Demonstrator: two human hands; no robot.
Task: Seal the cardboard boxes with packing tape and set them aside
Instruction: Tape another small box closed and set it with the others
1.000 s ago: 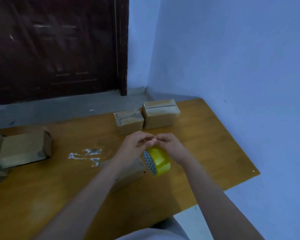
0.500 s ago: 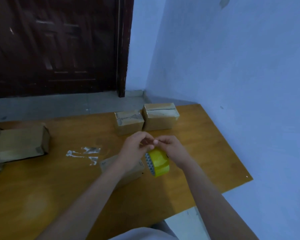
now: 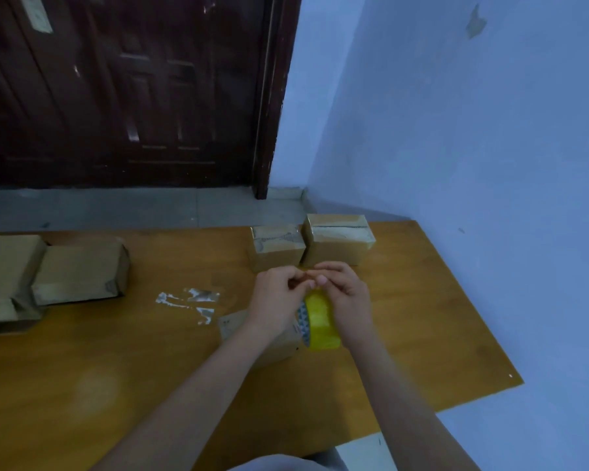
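Yellow packing tape (image 3: 320,322) stands on edge near the middle of the wooden bench (image 3: 82,385), its printed core facing left. Both hands meet just above the roll. The left hand (image 3: 276,300) has its fingers (image 3: 295,278) curled in, thumb and fingertips pinched at the top of the roll where the tape end would be; the strip itself is too small to make out. The right hand (image 3: 349,294) arches over the roll's top and right side, its fingers bent and its fingertips touching those of the left hand.

Under the left wrist lies a small cardboard box (image 3: 252,338), mostly hidden by the forearm and touching the roll's left side. Two taped boxes sit side by side at the bench's far edge: the left taped box (image 3: 276,248) and the right taped box (image 3: 337,239), touching or nearly so. At the far left lie more cardboard boxes (image 3: 79,273), on their sides. Torn white scraps (image 3: 191,302) stick to the bench between them and the hands. A dark door (image 3: 133,90) and blue wall (image 3: 473,147) stand behind.
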